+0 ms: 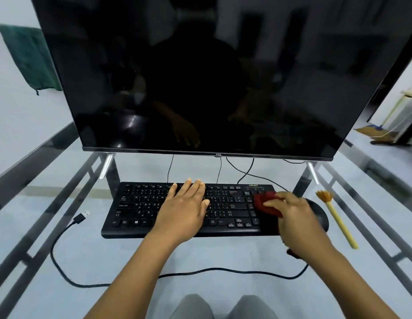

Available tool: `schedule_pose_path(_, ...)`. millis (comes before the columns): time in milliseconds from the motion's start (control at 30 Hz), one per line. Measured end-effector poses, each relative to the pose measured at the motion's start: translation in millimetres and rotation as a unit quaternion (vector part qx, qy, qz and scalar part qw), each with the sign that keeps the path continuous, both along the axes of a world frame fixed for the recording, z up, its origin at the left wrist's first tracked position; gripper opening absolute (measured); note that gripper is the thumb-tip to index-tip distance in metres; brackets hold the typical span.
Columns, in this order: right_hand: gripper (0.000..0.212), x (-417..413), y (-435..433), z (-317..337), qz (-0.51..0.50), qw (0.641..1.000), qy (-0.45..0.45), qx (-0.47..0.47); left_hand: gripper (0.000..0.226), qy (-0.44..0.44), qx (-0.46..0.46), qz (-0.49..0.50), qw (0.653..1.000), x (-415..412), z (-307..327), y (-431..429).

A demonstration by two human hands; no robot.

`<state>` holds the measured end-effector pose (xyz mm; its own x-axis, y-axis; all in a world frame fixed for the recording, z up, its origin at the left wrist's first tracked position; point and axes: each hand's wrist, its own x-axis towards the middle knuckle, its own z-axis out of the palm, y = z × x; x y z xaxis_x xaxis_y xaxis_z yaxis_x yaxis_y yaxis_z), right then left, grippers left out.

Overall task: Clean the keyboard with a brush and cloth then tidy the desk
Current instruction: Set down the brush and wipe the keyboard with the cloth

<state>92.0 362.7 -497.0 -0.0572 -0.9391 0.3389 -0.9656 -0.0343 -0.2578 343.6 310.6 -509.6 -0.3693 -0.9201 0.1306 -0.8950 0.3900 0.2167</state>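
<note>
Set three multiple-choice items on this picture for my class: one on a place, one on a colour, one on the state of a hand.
1. Where does the brush lie?
A. On the keyboard
B. On the glass desk, right of the keyboard
C. In the left hand

2. What colour is the cloth that the right hand holds?
A. Red
B. White
C. Yellow

3. How is the left hand?
A. Gripping the brush
B. Curled into a fist
C. Flat on the keys, fingers straight

Answers:
1 B: the brush lies untouched on the glass beside the keyboard's right end.
2 A: the crumpled cloth under the right hand's fingers is dark red.
3 C: its straight fingers rest on the keys mid-keyboard.
</note>
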Motion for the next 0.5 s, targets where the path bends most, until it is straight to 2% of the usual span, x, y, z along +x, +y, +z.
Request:
schedule_pose_path(33,0.059,12.0,6.1,-0.6,0.017,1.0,0.006,0.007,0.056,0.001,0.002,-0.001,1.0,-0.3,0.2,-0.7)
schedule_pose_path(100,0.066,36.9,22.3,-3.3,0.125,0.991,0.036,0.023,0.056,0.004,0.004,0.0,1.0,-0.8,0.6,-1.3)
schedule_pose_path(167,0.063,43.5,27.3,2.8,0.209,0.976,0.028,0.059,0.055,0.006,0.003,0.001,1.0,-1.2,0.7,-1.3)
schedule_pose_path(233,0.057,29.3,11.1,8.8,0.159,0.985,-0.004,0.063,0.055,0.003,0.001,0.0,1.0,-0.7,0.3,-0.4)
schedule_pose_path(333,0.048,-6.3,-26.2,9.2,-0.032,0.999,-0.02,0.036,0.055,0.0,-0.001,-0.002,1.0,0.0,-1.1,0.5)
schedule_pose_path(367,0.046,-5.9,-33.2,9.4,-0.059,0.997,-0.022,0.036,0.056,0.001,-0.002,-0.002,1.0,-0.1,-1.2,0.2)
schedule_pose_path(433,0.046,14.4,-37.7,10.0,-0.028,0.998,-0.025,0.043,0.055,0.003,-0.002,-0.002,1.0,0.3,-1.4,-0.7)
schedule_pose_path(500,0.049,39.9,-29.4,7.4,0.073,0.996,0.003,0.04,0.056,0.002,-0.003,-0.001,1.0,0.6,-1.3,-1.2)
